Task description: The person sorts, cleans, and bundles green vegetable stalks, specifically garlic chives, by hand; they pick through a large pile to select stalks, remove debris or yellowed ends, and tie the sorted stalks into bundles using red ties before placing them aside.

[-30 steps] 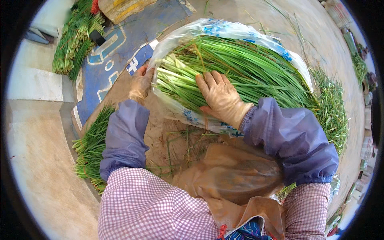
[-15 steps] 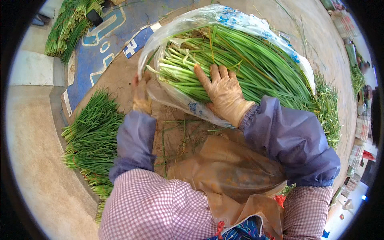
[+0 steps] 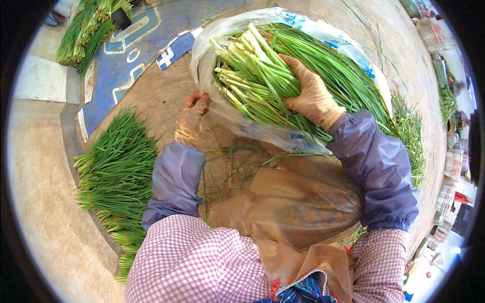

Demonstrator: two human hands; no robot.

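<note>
A clear plastic bag (image 3: 202,50) with blue print lies spread on the floor ahead of me, with long green garlic chives (image 3: 333,70) in its mouth. My right hand (image 3: 312,93), in a tan glove, is closed around a bunch of garlic chives (image 3: 268,65), its pale stem ends raised and pointing to the upper left. To the left, my left hand (image 3: 192,115), gloved with reddish fingertips bare, pinches the near left edge of the bag. Its fingers are curled together.
Several tied bunches of chives (image 3: 118,164) lie in a row to my left, beside a concrete ledge (image 3: 50,177). More bunches (image 3: 86,40) sit at the far left by a blue printed sheet (image 3: 113,65). Loose leaves (image 3: 409,136) are heaped right of the bag. A brown apron (image 3: 288,207) covers my lap.
My right hand has gone from lying spread on the chives to gripping a bunch and lifting its stem ends. The left hand has moved slightly right and nearer, with the bag edge.
</note>
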